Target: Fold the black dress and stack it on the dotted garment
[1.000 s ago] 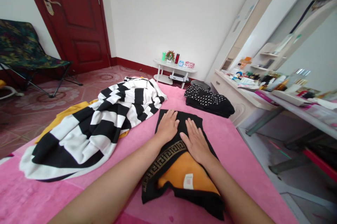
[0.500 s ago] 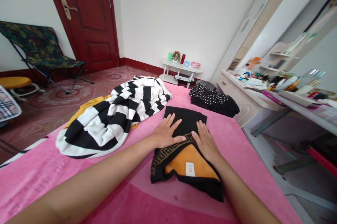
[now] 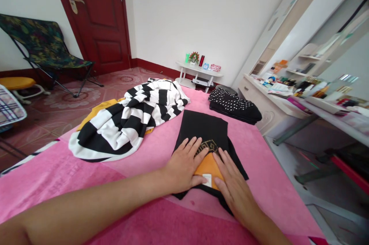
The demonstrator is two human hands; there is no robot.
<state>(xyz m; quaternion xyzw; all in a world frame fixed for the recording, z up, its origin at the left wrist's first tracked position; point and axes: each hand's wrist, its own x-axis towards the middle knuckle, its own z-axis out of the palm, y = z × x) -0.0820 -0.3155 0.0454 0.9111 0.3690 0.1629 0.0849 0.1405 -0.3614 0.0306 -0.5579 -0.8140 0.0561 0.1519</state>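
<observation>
A folded black garment with a gold patterned band, an orange lining and a white label lies on the pink bedcover. On the left part of its neckline area my left hand rests flat, fingers stretched forward. My right hand lies on the right part, its fingers extended over the lining's edge. Both palms press down on the cloth without gripping it. Parts of the gold band and the lower edge are hidden under the hands.
A crumpled black-and-white checked garment with yellow cloth beneath lies to the left. Black dotted clothing is folded at the far right of the bed. A cluttered dressing table stands along the right, a folding chair at the left.
Both hands have slid back towards me over the garment, from its far folded part to the neckline and label. More of the black far part is uncovered.
</observation>
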